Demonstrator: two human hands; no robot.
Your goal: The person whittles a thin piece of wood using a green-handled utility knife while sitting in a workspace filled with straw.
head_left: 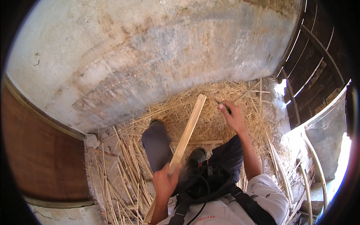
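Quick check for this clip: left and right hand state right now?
Left hand: closed, holding the long pale wooden strip.
Right hand: closed, holding a small green-handled tool.

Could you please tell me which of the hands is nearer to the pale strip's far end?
Right. The right hand, holding a green-handled tool, is just right of the far end of the pale strip, apart from it; the left hand grips the strip lower down.

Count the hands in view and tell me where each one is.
2: the left hand, low, around the wooden strip; the right hand, right of the strip's upper end, holding a small green tool.
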